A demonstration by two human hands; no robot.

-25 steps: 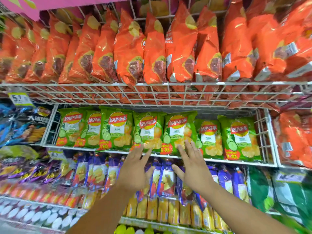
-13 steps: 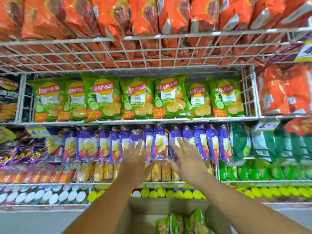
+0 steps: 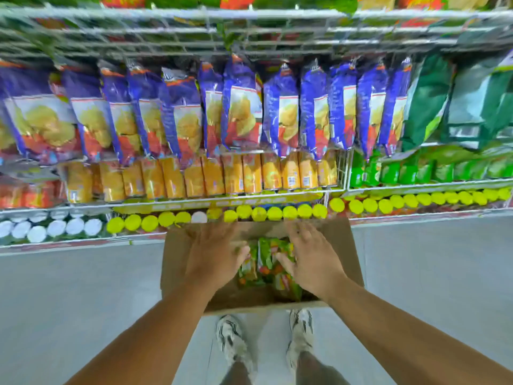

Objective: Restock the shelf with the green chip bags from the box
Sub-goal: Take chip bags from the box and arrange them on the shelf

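Head view looks almost straight down the front of the wire shelving [image 3: 249, 15], whose rows fill the upper half: purple chip bags [image 3: 241, 107], orange packets [image 3: 211, 176] under them, darker green packs [image 3: 427, 101] to the right, and yellow-capped tubes [image 3: 288, 212] along the bottom tier. On the grey floor [image 3: 69, 301] below stands the cardboard box [image 3: 177, 254], open at the top, just ahead of the person's white shoes [image 3: 230, 340].

The green chip bags [image 3: 263, 262] that remain sit upright in the middle of the box, a small cluster with bare cardboard showing around them. By that, much of the stock appears to have gone up already and a last few bags are left; how many cannot be counted through the motion blur. The row they belong to lies above this frame, so how full it is cannot be judged from here.

The left hand [image 3: 213, 259] and right hand [image 3: 311, 259] hover over the box, one on each side of the cluster, fingers spread and gripping nothing; whether the fingertips touch the bags is unclear.

Against half a second ago, the view has dropped from the green row and the orange bags above it to the lower shelves and floor. The hands, then raised in front of the purple bags, have come down into the box mouth, which earlier showed only at the bottom edge.
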